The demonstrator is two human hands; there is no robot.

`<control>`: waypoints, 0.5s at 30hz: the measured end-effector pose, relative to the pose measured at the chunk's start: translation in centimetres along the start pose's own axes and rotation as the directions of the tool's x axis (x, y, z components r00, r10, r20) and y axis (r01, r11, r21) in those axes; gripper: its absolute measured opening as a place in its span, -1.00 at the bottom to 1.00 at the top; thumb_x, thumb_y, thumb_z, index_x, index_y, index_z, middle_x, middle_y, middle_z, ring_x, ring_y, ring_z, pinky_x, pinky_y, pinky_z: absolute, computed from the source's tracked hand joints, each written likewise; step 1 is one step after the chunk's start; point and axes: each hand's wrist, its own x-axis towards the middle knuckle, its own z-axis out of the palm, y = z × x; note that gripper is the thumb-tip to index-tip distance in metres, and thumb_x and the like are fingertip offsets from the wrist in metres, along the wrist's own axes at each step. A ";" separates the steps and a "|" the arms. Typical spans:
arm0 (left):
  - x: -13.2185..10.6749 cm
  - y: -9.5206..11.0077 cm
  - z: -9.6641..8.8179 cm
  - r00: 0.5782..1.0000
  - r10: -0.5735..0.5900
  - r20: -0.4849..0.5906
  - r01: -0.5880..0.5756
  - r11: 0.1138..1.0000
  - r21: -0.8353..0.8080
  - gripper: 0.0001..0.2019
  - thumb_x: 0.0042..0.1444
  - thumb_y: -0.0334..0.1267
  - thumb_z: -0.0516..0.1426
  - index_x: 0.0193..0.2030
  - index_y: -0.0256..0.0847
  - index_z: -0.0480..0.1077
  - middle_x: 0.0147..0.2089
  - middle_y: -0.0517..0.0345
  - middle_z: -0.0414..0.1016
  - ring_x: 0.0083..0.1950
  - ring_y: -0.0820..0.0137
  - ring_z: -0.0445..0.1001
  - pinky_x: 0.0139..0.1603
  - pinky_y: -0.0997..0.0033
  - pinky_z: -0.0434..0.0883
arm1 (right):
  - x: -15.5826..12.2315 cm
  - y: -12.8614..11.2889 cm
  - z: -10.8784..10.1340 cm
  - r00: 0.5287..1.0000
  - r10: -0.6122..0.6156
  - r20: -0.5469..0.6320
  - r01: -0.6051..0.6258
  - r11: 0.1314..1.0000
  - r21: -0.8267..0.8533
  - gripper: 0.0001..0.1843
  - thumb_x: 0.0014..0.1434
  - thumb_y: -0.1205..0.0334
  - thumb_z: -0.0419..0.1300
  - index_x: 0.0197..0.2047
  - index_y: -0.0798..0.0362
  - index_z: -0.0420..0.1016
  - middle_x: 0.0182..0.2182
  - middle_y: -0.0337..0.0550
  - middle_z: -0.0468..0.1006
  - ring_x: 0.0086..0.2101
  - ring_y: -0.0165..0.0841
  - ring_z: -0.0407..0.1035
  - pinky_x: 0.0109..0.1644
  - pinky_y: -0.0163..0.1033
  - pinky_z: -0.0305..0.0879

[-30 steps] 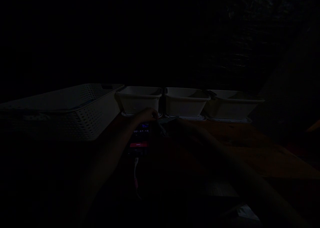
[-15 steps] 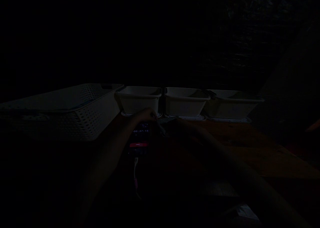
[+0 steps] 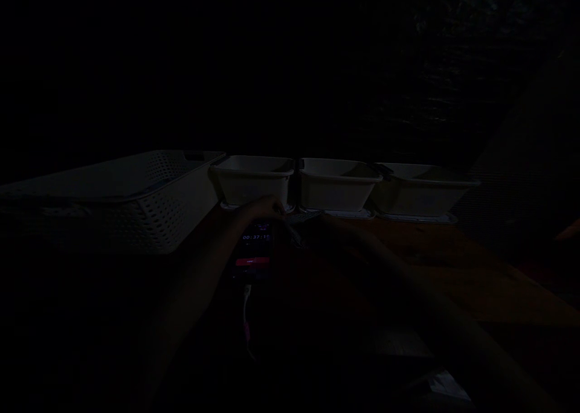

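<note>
The scene is very dark. My left hand (image 3: 268, 206) is closed, its fingertips pinched at the left end of a small grey patterned piece (image 3: 302, 218), whose kind I cannot make out. A narrow part of this piece hangs down toward the table. My right hand (image 3: 335, 227) is at the piece's right end, its fingers lost in shadow. Just below my left hand is a phone (image 3: 252, 253) with a lit timer and a red bar, and a white cable (image 3: 245, 304) runs from its lower end.
A large white perforated basket (image 3: 181, 217) stands on the left. Beyond my hands, three pale tubs stand in a row: a left tub (image 3: 249, 186), a middle tub (image 3: 338, 191) and a right tub (image 3: 419, 197). The wooden table (image 3: 475, 280) extends right. Something whitish (image 3: 448, 384) lies low at the right.
Both hands and the grey patterned piece stay almost where they were. The view has shifted very slightly, and the phone's timer digits have advanced.
</note>
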 end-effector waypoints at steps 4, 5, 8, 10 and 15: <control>0.0 -0.1 0.0 1.000 0.015 0.007 -0.015 1.000 0.012 -0.75 -0.09 -0.20 0.19 -0.28 -0.31 0.49 -0.28 0.02 0.53 -0.28 0.37 0.44 -0.29 0.49 0.29 | -0.9 -1.1 -0.5 0.999 -0.024 0.044 0.025 0.999 -0.024 -0.75 0.14 0.21 0.09 -0.23 0.25 0.39 -0.32 -0.14 0.43 -0.31 -0.50 0.32 -0.17 -0.32 0.30; 0.0 -0.1 0.0 1.000 0.018 0.007 -0.018 1.000 0.010 -0.74 -0.09 -0.20 0.19 -0.28 -0.32 0.49 -0.28 0.02 0.53 -0.27 0.37 0.44 -0.28 0.49 0.29 | -1.1 -1.4 -0.6 0.998 -0.027 0.052 0.029 0.999 -0.028 -0.73 0.15 0.18 0.08 -0.21 0.25 0.38 -0.31 -0.14 0.42 -0.31 -0.49 0.32 -0.18 -0.30 0.32; 0.0 -0.1 0.0 1.000 0.014 0.010 -0.014 1.000 0.006 -0.74 -0.08 -0.20 0.18 -0.26 -0.30 0.49 -0.26 0.02 0.53 -0.27 0.37 0.44 -0.27 0.49 0.29 | -1.4 -1.8 -0.8 0.997 -0.034 0.065 0.036 0.999 -0.031 -0.68 0.18 0.14 0.04 -0.16 0.24 0.35 -0.27 -0.13 0.40 -0.27 -0.47 0.33 -0.18 -0.28 0.33; 0.0 0.0 0.0 1.000 0.007 0.009 -0.007 1.000 0.010 -0.75 -0.09 -0.20 0.18 -0.27 -0.27 0.49 -0.26 0.04 0.53 -0.27 0.37 0.44 -0.27 0.48 0.29 | -1.4 -1.8 -0.8 0.997 -0.033 0.072 0.035 0.999 -0.034 -0.67 0.18 0.13 0.04 -0.14 0.24 0.35 -0.26 -0.12 0.40 -0.26 -0.46 0.33 -0.17 -0.27 0.33; 0.0 0.1 0.0 1.000 -0.007 0.006 0.007 1.000 0.012 -0.78 -0.11 -0.21 0.19 -0.29 -0.24 0.50 -0.27 0.06 0.54 -0.27 0.36 0.44 -0.28 0.47 0.29 | -1.1 -1.1 -0.7 0.997 -0.019 0.070 0.021 0.999 -0.027 -0.68 0.18 0.14 0.03 -0.13 0.23 0.34 -0.24 -0.11 0.40 -0.25 -0.46 0.33 -0.17 -0.27 0.33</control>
